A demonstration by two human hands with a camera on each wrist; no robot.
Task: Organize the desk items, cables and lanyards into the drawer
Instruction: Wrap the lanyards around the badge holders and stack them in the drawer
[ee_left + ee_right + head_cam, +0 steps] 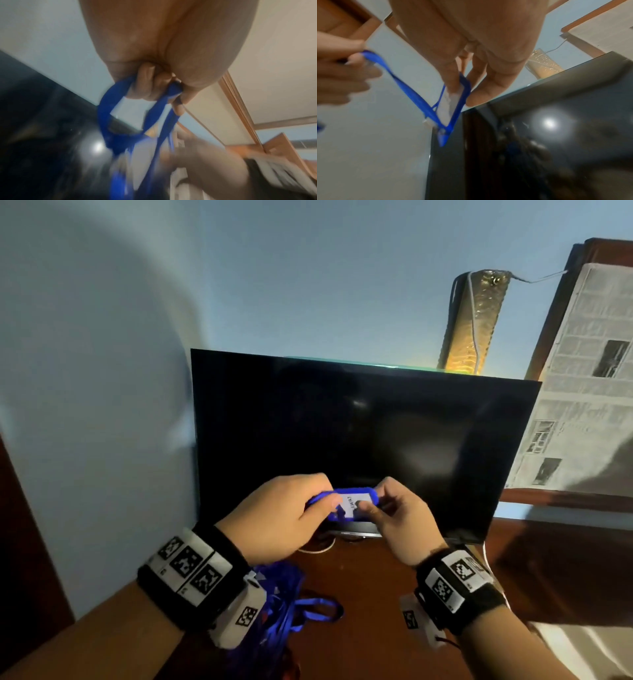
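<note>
Hands (342, 518) around blue lanyard badge (354, 503)

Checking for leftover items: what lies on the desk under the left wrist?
A heap of blue lanyard straps lies on the brown wooden desk below the left hand. The wristband covers part of the heap.

The head view looks forward and down from above both wrists, facing a dark screen (359, 440) against a pale wall (102, 337), the desk (376, 577) low in frame; the left wrist view looks up along the left hand (163, 47) from very close, blurred; the right wrist view looks up along the right hand (471, 40), equally close. All three share the blue lanyard (352, 501) and the screen.
</note>
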